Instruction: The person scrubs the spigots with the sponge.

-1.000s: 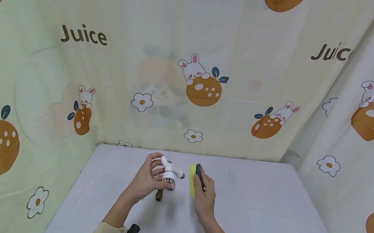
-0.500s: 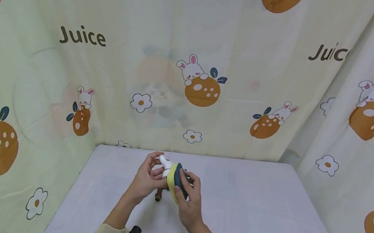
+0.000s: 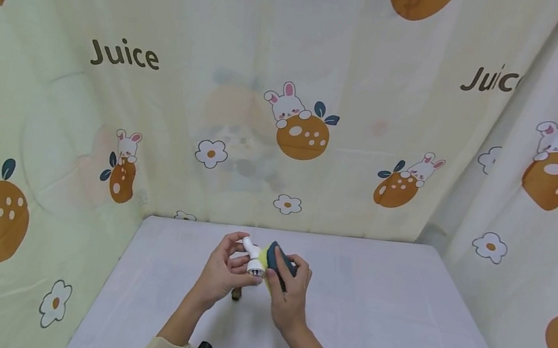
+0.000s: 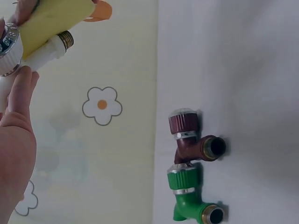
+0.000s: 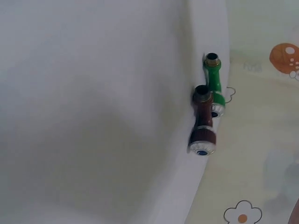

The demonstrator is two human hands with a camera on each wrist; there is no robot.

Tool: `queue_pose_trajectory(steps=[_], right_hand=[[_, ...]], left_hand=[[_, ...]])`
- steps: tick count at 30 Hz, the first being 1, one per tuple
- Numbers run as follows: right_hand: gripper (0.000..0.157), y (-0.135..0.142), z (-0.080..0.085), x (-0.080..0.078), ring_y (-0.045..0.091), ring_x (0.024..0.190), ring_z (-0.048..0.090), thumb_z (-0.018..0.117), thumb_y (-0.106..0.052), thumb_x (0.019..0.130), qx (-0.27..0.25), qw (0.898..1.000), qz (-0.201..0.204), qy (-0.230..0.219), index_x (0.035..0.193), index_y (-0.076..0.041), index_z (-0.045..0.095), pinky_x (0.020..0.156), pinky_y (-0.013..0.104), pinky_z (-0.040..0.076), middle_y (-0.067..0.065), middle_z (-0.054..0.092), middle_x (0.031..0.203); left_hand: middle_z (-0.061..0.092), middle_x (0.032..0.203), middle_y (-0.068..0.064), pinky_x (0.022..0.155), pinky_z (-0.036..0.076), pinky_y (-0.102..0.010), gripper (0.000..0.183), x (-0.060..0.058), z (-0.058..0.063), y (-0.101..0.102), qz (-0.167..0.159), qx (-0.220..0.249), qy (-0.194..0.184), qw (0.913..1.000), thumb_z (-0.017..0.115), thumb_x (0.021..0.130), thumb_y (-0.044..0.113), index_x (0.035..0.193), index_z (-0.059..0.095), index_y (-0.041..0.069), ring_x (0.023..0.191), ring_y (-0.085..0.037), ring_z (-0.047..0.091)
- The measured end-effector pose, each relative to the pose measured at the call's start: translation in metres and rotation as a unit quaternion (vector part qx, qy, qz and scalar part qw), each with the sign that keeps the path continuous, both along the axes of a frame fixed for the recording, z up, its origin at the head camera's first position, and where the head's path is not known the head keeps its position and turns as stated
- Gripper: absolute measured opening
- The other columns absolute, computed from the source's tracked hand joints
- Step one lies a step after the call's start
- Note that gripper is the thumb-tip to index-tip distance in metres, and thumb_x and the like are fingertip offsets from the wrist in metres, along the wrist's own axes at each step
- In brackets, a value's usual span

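My left hand (image 3: 221, 273) grips a white plastic water tap (image 3: 256, 264) above the table, its chrome-ringed knob toward me. In my right hand (image 3: 289, 305) is a scrubbing sponge (image 3: 283, 263), yellow on one face and dark blue-green on the other. The yellow face lies against the tap's outlet side. In the left wrist view, the sponge (image 4: 56, 21) rests along the white tap (image 4: 42, 57), whose brass threaded end sticks out past it. The right wrist view barely catches the right hand at its edge.
A dark red tap (image 4: 183, 123) and a green tap (image 4: 183, 179) lie side by side on the white table (image 3: 371, 320), near its back edge. Behind the table hangs a patterned curtain (image 3: 341, 195).
My right hand has moved left and brought the sponge from beside the tap onto it. Since half a second ago the sponge has shifted slightly right, uncovering the tap's knob. The left hand stays nearly still.
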State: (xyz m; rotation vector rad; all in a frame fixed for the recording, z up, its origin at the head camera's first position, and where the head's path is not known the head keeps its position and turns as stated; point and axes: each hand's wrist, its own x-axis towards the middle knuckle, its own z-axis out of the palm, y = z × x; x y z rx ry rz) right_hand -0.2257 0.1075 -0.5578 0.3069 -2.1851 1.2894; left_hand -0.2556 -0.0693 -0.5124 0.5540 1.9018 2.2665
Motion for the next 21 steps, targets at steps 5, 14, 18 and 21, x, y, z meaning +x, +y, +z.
queue_pose_trajectory(steps=[5,14,18,21], right_hand=[[0.048,0.007,-0.006,-0.007,0.022,0.113,0.032,0.061,-0.033,0.094,0.053,0.998,-0.036,0.019,0.14,-0.027,0.05,0.08,0.038,0.039,0.008,0.037,0.134],[0.046,0.016,-0.015,-0.01,0.022,0.106,0.035,0.061,-0.037,0.094,0.078,0.996,-0.05,0.003,0.138,-0.026,0.053,0.077,0.036,0.039,0.011,0.04,0.13],[0.044,0.018,-0.017,-0.01,0.021,0.105,0.036,0.057,-0.04,0.095,0.042,0.998,-0.027,-0.045,0.138,-0.028,0.053,0.076,0.035,0.041,0.012,0.042,0.126],[0.045,0.019,-0.017,-0.012,0.019,0.101,0.04,0.053,-0.048,0.096,-0.01,0.992,0.005,-0.127,0.136,-0.029,0.054,0.074,0.033,0.042,0.008,0.046,0.119]], left_hand=[[0.051,0.126,-0.016,0.079,0.055,-0.042,0.093,0.0,0.0,-0.001,-0.006,-0.015,0.002,0.9999,0.089,0.062,0.005,0.138,0.04,0.024,0.107,-0.031,0.065],[0.054,0.128,-0.011,0.081,0.055,-0.041,0.089,0.002,-0.005,-0.004,-0.005,-0.033,-0.013,0.9993,0.089,0.063,0.007,0.136,0.043,0.026,0.108,-0.027,0.065],[0.052,0.13,-0.013,0.082,0.054,-0.042,0.091,0.002,-0.007,-0.006,-0.015,-0.029,-0.013,0.9994,0.089,0.063,0.006,0.138,0.042,0.025,0.109,-0.029,0.064],[0.052,0.13,-0.013,0.083,0.054,-0.042,0.092,0.002,-0.009,-0.007,-0.024,-0.029,-0.017,0.9992,0.089,0.062,0.005,0.138,0.042,0.026,0.11,-0.029,0.063]])
